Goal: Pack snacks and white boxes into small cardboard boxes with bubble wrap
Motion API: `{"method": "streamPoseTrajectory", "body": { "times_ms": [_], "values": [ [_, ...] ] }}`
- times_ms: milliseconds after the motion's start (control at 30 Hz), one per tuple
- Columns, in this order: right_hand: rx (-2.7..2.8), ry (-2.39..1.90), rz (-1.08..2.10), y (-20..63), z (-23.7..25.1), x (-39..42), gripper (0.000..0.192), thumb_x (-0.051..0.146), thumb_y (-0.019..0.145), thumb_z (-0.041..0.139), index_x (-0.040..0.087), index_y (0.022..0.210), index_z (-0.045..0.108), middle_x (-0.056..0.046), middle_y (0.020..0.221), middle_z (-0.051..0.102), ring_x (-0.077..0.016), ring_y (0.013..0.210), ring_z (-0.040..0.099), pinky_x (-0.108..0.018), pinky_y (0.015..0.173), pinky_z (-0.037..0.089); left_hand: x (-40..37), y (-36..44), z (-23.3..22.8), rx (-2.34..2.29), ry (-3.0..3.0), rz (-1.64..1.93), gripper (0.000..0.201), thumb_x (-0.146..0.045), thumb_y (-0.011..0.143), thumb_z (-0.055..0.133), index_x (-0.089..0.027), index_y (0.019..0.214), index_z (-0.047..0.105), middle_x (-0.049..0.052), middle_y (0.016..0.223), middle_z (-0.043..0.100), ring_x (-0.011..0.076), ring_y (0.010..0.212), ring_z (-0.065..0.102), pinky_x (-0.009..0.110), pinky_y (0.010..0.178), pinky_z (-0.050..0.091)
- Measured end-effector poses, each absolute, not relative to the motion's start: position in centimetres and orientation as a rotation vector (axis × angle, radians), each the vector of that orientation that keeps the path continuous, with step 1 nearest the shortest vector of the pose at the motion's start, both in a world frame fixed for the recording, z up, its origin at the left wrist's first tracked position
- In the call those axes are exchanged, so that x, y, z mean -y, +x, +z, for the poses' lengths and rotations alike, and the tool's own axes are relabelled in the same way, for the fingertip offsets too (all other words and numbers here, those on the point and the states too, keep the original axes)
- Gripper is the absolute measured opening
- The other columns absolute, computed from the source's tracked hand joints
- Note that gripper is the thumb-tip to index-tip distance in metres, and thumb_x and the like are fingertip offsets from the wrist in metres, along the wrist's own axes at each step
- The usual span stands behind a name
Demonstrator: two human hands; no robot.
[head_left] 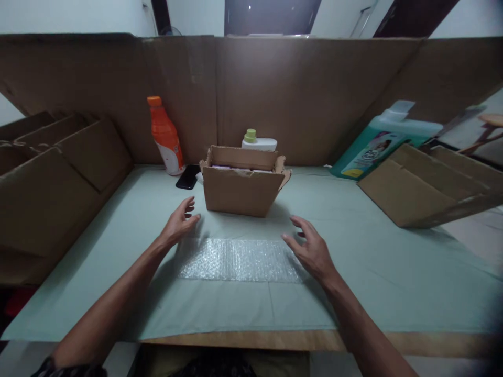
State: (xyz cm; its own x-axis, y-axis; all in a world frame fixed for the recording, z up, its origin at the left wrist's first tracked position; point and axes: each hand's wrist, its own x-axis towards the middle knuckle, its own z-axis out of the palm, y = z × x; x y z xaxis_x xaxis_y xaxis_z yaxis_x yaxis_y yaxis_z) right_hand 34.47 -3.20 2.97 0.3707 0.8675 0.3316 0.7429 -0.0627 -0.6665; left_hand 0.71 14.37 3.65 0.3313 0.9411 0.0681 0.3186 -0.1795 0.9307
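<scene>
A small open cardboard box (240,192) stands in the middle of the table, with the tops of some light-coloured contents just showing inside. In front of it a strip of bubble wrap (239,261) lies flat on the cloth. My left hand (181,222) hovers off the box's left side, fingers apart and holding nothing. To the right of the box, over the right end of the bubble wrap, my right hand (310,246) is also open, with thumb and fingers spread. Neither hand touches the box.
An orange bottle (167,137) and a black phone (188,177) are left of the box, a white bottle with a green cap (259,142) behind it. A green jug (379,144) leans at right beside a cardboard box (408,191). Larger boxes (51,204) stand left; a cardboard wall (275,94) closes the back.
</scene>
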Motion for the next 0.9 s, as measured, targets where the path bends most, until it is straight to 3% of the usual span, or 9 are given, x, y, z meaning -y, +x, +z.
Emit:
{"method": "streamPoseTrajectory", "body": {
  "times_ms": [133,267,400,567,700,800,900],
  "values": [
    [1.364,-1.716,0.427,34.0,2.4,-4.2,0.072,0.051,0.075,0.069,0.014,0.135,0.054,-0.019,0.131,0.066,-0.0345,0.117,0.063,-0.048,0.095,0.052,-16.7,6.1,2.6,-1.061,1.561,0.979,0.085,-0.028,0.075,0.067,-0.015,0.152,0.033,0.023,0.150,0.047,0.0334,0.135,0.051,0.051,0.107,0.047],
    [1.300,-1.677,0.569,34.7,0.7,-8.4,0.067,0.050,0.074,0.069,0.014,0.129,0.057,-0.017,0.117,0.072,-0.0318,0.101,0.068,-0.046,0.086,0.055,-16.9,8.6,1.4,-0.973,1.583,1.020,0.073,-0.022,0.075,0.064,-0.016,0.144,0.042,0.016,0.139,0.057,0.0304,0.130,0.054,0.048,0.110,0.045],
    [1.304,-1.693,0.618,35.7,0.5,-8.9,0.062,0.051,0.076,0.068,0.014,0.125,0.060,-0.017,0.114,0.073,-0.0307,0.094,0.069,-0.047,0.085,0.056,-16.3,8.2,1.0,-0.926,1.629,1.022,0.067,-0.019,0.079,0.060,-0.018,0.144,0.044,0.015,0.138,0.058,0.0305,0.132,0.053,0.049,0.112,0.044],
    [1.292,-1.706,0.418,34.7,2.1,-4.1,0.054,0.047,0.087,0.060,0.020,0.134,0.059,-0.016,0.134,0.065,-0.0331,0.121,0.062,-0.051,0.100,0.052,-13.6,4.9,2.3,-1.099,1.807,0.967,0.080,-0.024,0.084,0.061,-0.023,0.156,0.028,0.016,0.156,0.043,0.0329,0.141,0.045,0.055,0.116,0.038],
    [1.613,-1.627,0.323,28.2,1.8,0.8,0.040,0.034,0.094,0.053,0.023,0.131,0.063,-0.012,0.143,0.060,-0.0292,0.132,0.055,-0.053,0.111,0.044,-7.6,4.2,1.4,-0.983,2.203,0.853,0.070,-0.025,0.087,0.056,-0.023,0.155,0.035,0.013,0.157,0.044,0.0314,0.145,0.041,0.054,0.121,0.032],
    [1.932,-1.599,0.403,23.4,0.5,2.8,0.047,0.020,0.089,0.053,0.021,0.135,0.062,-0.012,0.148,0.056,-0.0279,0.137,0.051,-0.052,0.114,0.042,-3.7,4.7,-0.4,-0.891,2.355,0.648,0.071,-0.021,0.085,0.056,-0.018,0.154,0.038,0.017,0.156,0.046,0.0336,0.146,0.041,0.055,0.122,0.030],
    [2.022,-1.674,0.382,24.5,-0.6,5.3,0.048,0.024,0.090,0.055,0.022,0.137,0.061,-0.012,0.150,0.055,-0.0292,0.139,0.050,-0.053,0.114,0.042,-2.3,2.6,-1.1,-0.927,2.431,0.440,0.061,-0.029,0.090,0.056,-0.022,0.150,0.047,0.015,0.158,0.044,0.0356,0.149,0.036,0.060,0.123,0.025]
  ]
}}
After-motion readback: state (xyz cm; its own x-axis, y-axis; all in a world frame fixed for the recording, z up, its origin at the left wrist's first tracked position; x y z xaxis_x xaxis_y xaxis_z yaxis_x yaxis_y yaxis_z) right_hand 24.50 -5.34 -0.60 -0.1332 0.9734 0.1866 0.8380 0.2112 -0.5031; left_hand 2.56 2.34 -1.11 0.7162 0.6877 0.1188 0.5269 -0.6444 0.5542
